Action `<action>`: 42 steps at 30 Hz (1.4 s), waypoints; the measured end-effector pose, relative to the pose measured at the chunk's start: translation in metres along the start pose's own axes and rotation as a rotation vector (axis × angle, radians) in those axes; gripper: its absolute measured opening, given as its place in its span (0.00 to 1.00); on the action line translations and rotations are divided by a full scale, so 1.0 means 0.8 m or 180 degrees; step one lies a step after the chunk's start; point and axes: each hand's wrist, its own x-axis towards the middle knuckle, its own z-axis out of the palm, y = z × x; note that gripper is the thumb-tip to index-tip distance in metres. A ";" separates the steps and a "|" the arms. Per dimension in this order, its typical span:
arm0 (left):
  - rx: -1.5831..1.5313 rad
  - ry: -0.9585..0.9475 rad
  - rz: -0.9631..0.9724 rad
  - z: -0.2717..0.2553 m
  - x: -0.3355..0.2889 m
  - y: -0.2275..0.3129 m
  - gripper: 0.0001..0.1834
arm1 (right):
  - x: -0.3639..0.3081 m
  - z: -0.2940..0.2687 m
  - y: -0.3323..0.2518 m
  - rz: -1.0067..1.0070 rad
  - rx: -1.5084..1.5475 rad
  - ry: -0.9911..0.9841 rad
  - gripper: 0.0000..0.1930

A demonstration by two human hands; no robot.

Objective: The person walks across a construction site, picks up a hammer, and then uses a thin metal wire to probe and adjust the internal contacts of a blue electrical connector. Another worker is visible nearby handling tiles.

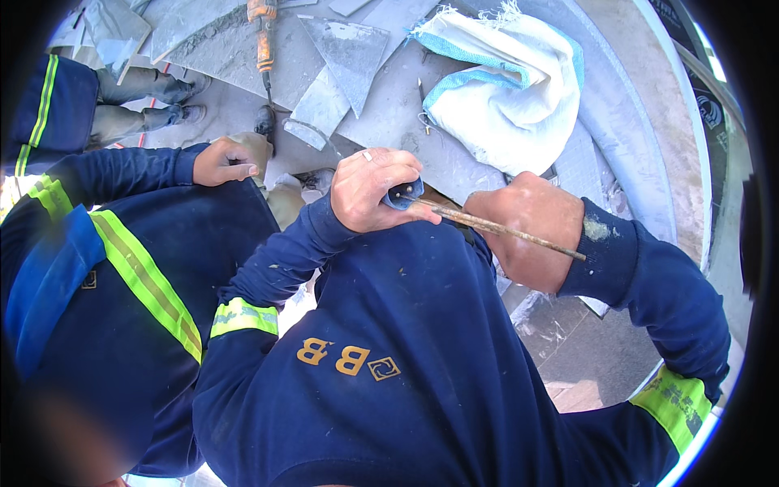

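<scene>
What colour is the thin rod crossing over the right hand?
The thin rod is brown, rusty-looking; shows best in the head view.

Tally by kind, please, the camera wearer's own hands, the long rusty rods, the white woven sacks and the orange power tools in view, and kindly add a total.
Wearer's hands: 2 (left hand, right hand)
Long rusty rod: 1
White woven sack: 1
Orange power tool: 1
Total: 5
</scene>
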 end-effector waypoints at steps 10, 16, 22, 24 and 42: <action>0.0626 0.0185 -0.0515 0.002 0.018 0.013 0.38 | -0.005 0.000 0.001 -0.0387 -0.0023 0.0591 0.05; 0.0562 0.0135 -0.0336 0.017 0.010 -0.004 0.25 | -0.002 0.010 -0.003 -0.0464 -0.0189 0.0642 0.04; 0.0883 0.0257 -0.0487 0.010 -0.005 -0.005 0.19 | 0.013 0.016 -0.021 0.0243 -0.0225 -0.0054 0.06; 0.0832 0.0198 -0.0471 0.005 -0.011 -0.008 0.17 | 0.011 0.020 -0.018 0.0059 -0.0477 -0.0039 0.07; 0.0255 -0.0194 -0.0783 -0.011 -0.010 -0.013 0.21 | 0.008 -0.002 -0.045 -0.0493 -0.2041 0.0267 0.11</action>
